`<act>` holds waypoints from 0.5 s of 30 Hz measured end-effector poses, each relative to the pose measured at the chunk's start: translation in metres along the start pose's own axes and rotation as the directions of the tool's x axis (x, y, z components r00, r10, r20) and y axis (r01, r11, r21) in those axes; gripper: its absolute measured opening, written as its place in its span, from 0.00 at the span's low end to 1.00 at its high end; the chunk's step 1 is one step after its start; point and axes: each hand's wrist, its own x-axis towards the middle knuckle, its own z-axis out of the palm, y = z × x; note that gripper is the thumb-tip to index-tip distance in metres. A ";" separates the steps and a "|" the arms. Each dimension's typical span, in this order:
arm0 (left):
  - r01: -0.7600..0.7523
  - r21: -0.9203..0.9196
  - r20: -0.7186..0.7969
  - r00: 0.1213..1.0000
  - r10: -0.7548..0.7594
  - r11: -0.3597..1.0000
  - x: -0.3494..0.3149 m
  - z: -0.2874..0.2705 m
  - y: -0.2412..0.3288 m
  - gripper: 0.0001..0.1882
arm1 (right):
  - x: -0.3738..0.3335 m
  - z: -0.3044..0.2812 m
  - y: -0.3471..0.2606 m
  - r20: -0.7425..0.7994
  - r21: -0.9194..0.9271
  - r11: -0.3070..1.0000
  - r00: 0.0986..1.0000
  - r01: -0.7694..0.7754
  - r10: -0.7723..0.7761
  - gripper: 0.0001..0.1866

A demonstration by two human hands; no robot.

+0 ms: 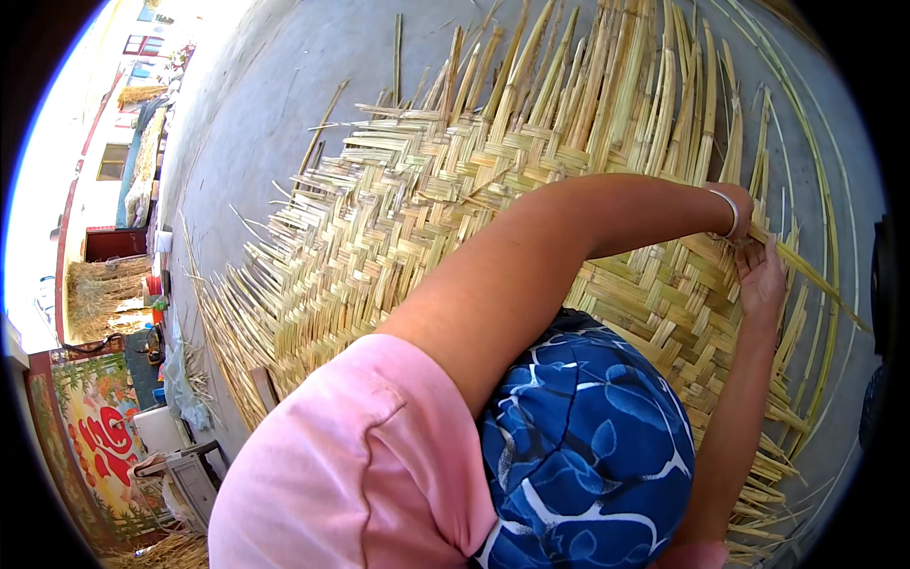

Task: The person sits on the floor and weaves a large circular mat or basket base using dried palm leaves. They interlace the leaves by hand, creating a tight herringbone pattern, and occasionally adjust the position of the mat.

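A large woven reed mat (445, 190) lies on the ground, its surface a zigzag of flat pale yellow-green strips with loose ends sticking out all round. My left arm reaches across it to the far right. There my left hand (742, 204), with a bracelet at its wrist, closes on a split reed strip (810, 270); its fingers are mostly hidden. Just nearer, my right hand (761, 280) comes up from below with fingertips and thumb pinching the same strip. Past both hands the strip slants down to the right. My blue patterned trouser leg (588, 446) covers part of the mat.
Several long thin reed strips (823, 180) curve over the grey concrete floor (275, 85) at the right. Along the left stand straw bundles (104, 294), a worn grey cabinet (194, 484) and a colourful painted panel (95, 427). A short wooden piece (263, 387) rests by the mat's left edge.
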 end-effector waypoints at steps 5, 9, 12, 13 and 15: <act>0.085 0.127 0.024 0.996 -0.088 0.988 -0.028 -0.025 0.024 0.14 | 0.009 -0.008 0.009 -0.021 0.006 0.995 0.995 0.100 -0.100 0.15; 0.033 0.257 -0.044 0.999 -0.023 0.966 -0.029 -0.025 0.032 0.15 | 0.010 -0.002 0.007 -0.114 -0.023 0.988 0.982 0.150 -0.152 0.14; 0.035 0.267 0.007 0.999 -0.038 0.963 -0.019 -0.023 0.035 0.16 | 0.014 -0.007 0.010 -0.128 -0.007 0.986 0.977 0.169 -0.169 0.14; 0.016 0.245 0.005 1.000 -0.018 0.970 -0.018 -0.023 0.036 0.17 | 0.016 -0.013 0.009 -0.113 0.032 0.981 0.976 0.189 -0.184 0.12; 0.026 0.156 0.003 1.000 -0.027 0.987 0.008 -0.006 0.022 0.16 | 0.026 -0.020 0.016 -0.108 0.067 0.974 0.972 0.218 -0.210 0.10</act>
